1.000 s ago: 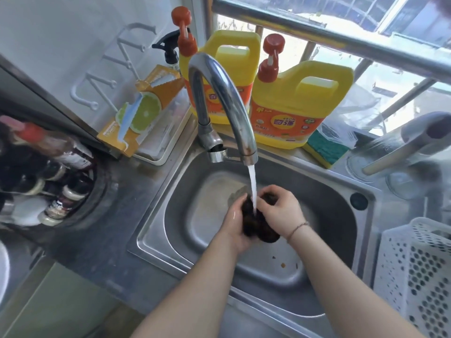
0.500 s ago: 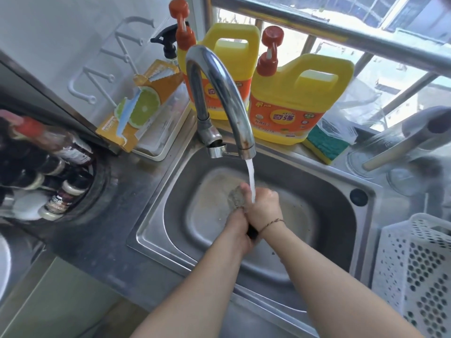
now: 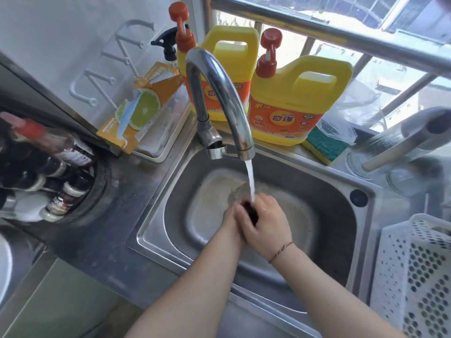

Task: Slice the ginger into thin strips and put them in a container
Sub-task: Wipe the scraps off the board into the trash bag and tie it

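Observation:
Both hands are together over the steel sink (image 3: 156,230), under the water running from the curved faucet (image 3: 219,93). My left hand (image 3: 230,217) and my right hand (image 3: 267,224) clasp a dark, wet lump (image 3: 251,212) between them. Only a narrow dark strip of it shows between the fingers, so I cannot tell what it is. The stream (image 3: 250,176) lands on it at the fingertips. My right hand lies over the left hand's fingers and hides them. No knife, cutting board or cut strips are in view.
Two yellow detergent jugs (image 3: 292,101) and a green sponge (image 3: 324,147) stand behind the sink. At the right is a white perforated basket (image 3: 419,276). Sauce bottles (image 3: 48,167) and an orange box (image 3: 139,111) are at the left.
A second ago my hands were apart with the dark lump showing widely; they have pressed together around it under the stream, covering most of it.

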Available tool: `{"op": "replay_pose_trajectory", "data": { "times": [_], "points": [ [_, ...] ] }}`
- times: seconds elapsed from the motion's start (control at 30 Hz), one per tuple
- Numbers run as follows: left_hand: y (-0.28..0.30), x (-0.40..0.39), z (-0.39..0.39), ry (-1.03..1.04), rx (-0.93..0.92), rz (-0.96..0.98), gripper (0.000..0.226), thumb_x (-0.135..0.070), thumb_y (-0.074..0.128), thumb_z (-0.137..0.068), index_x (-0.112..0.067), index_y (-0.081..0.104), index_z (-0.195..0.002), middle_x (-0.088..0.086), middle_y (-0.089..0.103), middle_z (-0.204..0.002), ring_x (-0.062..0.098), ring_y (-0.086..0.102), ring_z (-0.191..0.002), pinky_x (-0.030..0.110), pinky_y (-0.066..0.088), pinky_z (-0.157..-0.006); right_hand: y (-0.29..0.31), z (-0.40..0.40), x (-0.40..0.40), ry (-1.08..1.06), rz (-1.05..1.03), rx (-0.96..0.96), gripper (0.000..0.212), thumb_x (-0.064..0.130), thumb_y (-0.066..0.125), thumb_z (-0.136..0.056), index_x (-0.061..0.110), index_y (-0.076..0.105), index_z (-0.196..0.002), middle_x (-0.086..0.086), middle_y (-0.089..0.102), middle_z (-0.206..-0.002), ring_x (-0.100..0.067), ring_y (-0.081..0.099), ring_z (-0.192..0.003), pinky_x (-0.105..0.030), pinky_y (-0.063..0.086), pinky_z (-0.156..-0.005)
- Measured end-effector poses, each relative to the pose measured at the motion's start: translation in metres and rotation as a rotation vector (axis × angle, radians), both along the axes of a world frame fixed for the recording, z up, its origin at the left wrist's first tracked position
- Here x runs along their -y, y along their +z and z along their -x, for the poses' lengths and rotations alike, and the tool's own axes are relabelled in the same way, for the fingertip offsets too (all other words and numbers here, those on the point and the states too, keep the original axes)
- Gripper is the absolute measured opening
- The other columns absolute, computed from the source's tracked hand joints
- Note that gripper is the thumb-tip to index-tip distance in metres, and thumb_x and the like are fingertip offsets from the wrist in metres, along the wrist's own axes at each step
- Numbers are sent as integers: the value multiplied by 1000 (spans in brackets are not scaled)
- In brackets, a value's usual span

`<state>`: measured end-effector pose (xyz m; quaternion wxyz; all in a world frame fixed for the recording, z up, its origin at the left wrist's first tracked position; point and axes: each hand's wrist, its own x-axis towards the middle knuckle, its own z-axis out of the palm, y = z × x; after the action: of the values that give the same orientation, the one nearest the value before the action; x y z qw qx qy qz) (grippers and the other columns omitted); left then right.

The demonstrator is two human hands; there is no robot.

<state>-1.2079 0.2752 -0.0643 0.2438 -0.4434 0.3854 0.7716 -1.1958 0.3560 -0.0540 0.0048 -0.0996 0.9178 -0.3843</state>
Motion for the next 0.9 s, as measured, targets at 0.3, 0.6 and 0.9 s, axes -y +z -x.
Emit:
{"op": "replay_pose_trajectory", "data": {
  "times": [0.3,0.6,0.9],
  "points": [
    [16,-8,-7,32,-30,-88,48,-33,45,-106,-13,67,-69,4,62,-67,11,64,-62,22,46,-67,-4,11,-4,207,17,-242,56,46,37,-98,12,48,-55,-3,51,-52,-23,46,-51,-29,33,-54],
    [3,4,1,65,12,211,20,-26,78,-90,-11,67,-83,8,72,-73,21,68,-59,33,58,-56,-8,42,-7,-423,218,588,51,43,49,-97,13,48,-56,-6,51,-59,-25,47,-63,-33,39,-63],
    [-16,45,-26,-527,-372,989,59,-56,55,-93,-19,52,-139,7,45,-144,29,50,-130,35,37,-107,31,46,-30,62,239,690,20,24,83,-74,17,64,-74,-4,68,-74,-16,63,-72,-39,56,-78]
  ]
}}
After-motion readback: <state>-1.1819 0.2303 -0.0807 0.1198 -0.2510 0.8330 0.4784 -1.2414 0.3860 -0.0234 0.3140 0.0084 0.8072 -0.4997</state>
